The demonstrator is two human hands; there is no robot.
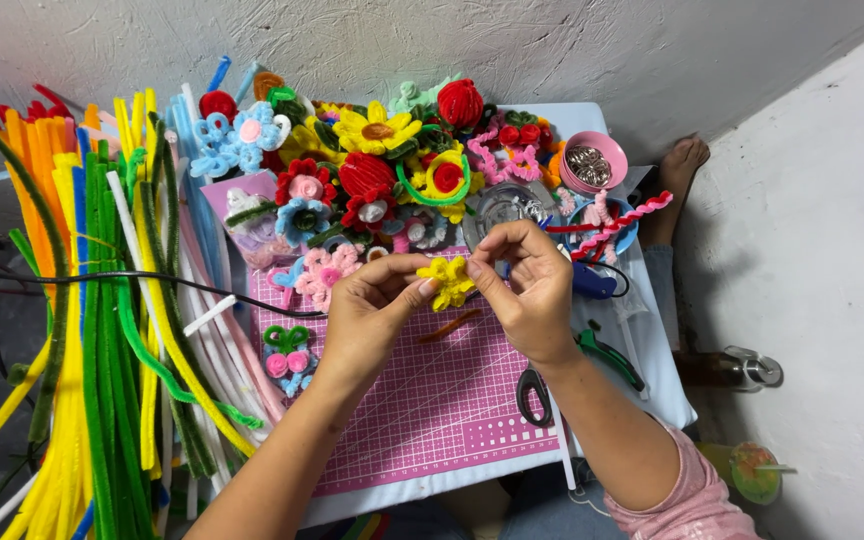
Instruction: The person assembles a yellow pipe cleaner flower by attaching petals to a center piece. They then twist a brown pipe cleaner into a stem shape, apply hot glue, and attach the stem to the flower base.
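Both hands meet over the far part of a pink cutting mat: left hand and right hand, each with fingertips pinched on the same yellow pipe-cleaner flower, which is held in the air between them, above the mat.

Counter, pale, set against a rough grey wall; contents as follows.
- Mat: gridded, lying at the near middle. One short orange pipe-cleaner piece on it, just under the hands.
- Scissors, black-handled, at the mat's right edge.
- Pliers, green-handled, right of the scissors.
- Finished flowers, heaped at the far side: yellow sunflower, red ball flower, pale blue flower, others in pink and red.
- Small green bow with pink roses, at the mat's left edge.
- Pink round tin, far right, holding small metal parts.
- Twisted red-and-white stem, just near of the tin.
- Long pipe cleaners, bundled along the left: green, yellow, orange, white and pink.
- Black cable, crossing the bundle toward the mat.

Beyond the counter, far right: a bare foot on the floor.
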